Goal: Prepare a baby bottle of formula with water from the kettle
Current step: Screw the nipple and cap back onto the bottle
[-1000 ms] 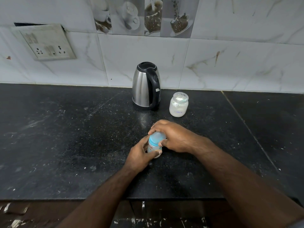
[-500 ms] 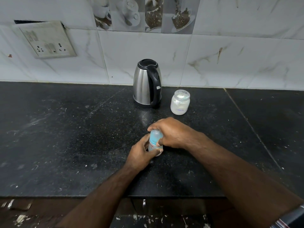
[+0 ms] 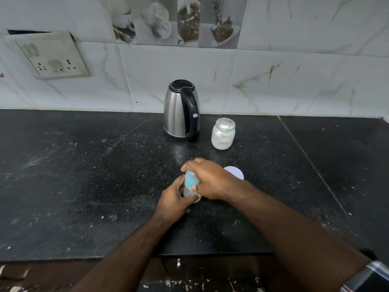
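Baby bottle point(image 3: 191, 182) is sitting on the black counter point(image 3: 84, 175), well in front of the kettle point(image 3: 182, 110), and I've got both hands on it. Only the head view to go on, so that's all I can describe.

My left hand point(image 3: 173, 200) is wrapped around the lower body of the bottle, fingers curled round it to hold it steady. My right hand point(image 3: 207, 179) comes over the top with fingers curled on the blue cap end, so I'd guess I'm twisting the top off, though I can't see the threads under my fingers.

Just right of the kettle is the formula jar point(image 3: 223, 133), open, with white powder inside. A round white lid point(image 3: 234, 172) lies flat in front of that jar, peeking out behind my right hand, probably the jar's own.

What could go wrong: the bottle looks tilted a bit rather than dead upright, so if my left hand's grip slips while I twist, it could tip or skid on the counter. My right elbow swinging out could also knock the open jar and spill powder.
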